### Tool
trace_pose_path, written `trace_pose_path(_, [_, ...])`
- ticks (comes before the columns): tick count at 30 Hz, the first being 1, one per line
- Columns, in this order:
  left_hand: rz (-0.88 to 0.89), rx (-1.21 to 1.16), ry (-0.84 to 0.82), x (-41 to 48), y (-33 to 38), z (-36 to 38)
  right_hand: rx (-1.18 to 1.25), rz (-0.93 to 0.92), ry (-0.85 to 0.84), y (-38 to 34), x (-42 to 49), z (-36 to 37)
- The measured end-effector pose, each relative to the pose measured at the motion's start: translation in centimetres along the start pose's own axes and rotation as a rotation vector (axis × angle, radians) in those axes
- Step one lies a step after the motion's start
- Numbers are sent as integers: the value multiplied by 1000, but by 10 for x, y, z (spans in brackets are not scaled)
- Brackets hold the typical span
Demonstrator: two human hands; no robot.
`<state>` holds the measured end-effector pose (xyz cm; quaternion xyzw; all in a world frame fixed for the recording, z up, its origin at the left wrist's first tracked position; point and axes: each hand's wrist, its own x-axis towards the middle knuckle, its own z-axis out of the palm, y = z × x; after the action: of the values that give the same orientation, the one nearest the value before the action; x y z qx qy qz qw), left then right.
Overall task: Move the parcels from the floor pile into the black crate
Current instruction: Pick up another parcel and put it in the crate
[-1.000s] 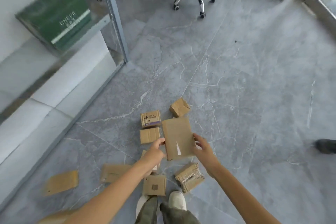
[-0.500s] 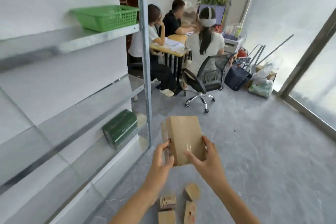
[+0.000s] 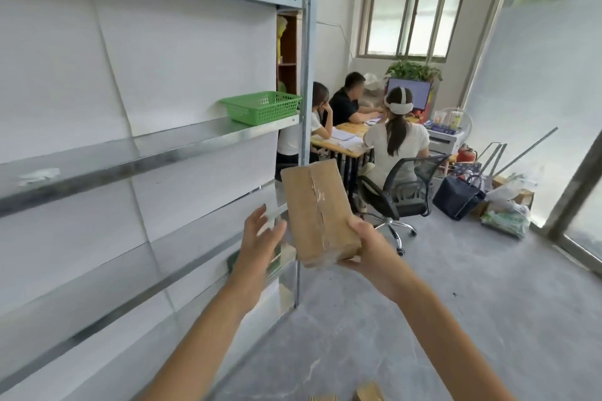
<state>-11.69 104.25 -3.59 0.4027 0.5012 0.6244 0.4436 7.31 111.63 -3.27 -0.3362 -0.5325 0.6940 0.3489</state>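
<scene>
Your right hand (image 3: 369, 252) grips the parcel (image 3: 316, 208) by its near end; the fingers under it are hidden. The parcel is up in the air, tilted, just in front of the rack (image 3: 304, 75), with clear tape along its top seam. I can't make out any print on it. Your left hand (image 3: 260, 238) is open with fingers spread, just beside the parcel and not touching it. It hides most of a green box (image 3: 232, 263) on a low shelf. Two floor parcels (image 3: 368, 393) are cut off at the bottom edge.

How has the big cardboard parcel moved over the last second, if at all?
Yes. The parcel has risen from the floor pile to beside the metal shelf post, held in the right hand; the left hand has let go.
</scene>
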Motion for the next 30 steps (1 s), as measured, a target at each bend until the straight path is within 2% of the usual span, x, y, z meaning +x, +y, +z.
trace_pose_path(3, [-101,-87,-251,-16,6,-8,368,69,-323,12,-14,5])
trace_pose_path(5, [-86,-136,-284,-33,5,-4,446,125,-410,20,-25,10])
trace_pose_path(7, [-66,-154,-184,-49,6,4,354,123,-345,23,-32,11])
trace_pose_path(10, [-15,-113,29,-71,10,19,-103,12,-97,18,-44,7])
trace_pose_path(11, [0,-71,111,-79,11,25,-196,-37,-75,17,-49,6])
trace_pose_path(13, [4,16,263,-96,9,39,-274,-106,-189,15,-64,4])
trace_pose_path(15, [-14,63,332,-116,4,54,-323,-126,-327,17,-80,-1])
trace_pose_path(20, [-112,-76,398,-172,-7,58,-306,-63,-507,24,-107,-17])
trace_pose_path(23, [-165,-24,398,-217,-5,49,-393,-2,-634,25,-125,-21])
trace_pose_path(26, [-247,11,342,-267,-7,43,-345,-7,-588,24,-142,-13])
trace_pose_path(28, [-236,-108,392,-297,-10,42,-191,0,-531,27,-156,-4])
trace_pose_path(30, [-158,-248,492,-325,-12,43,-93,2,-560,37,-177,8])
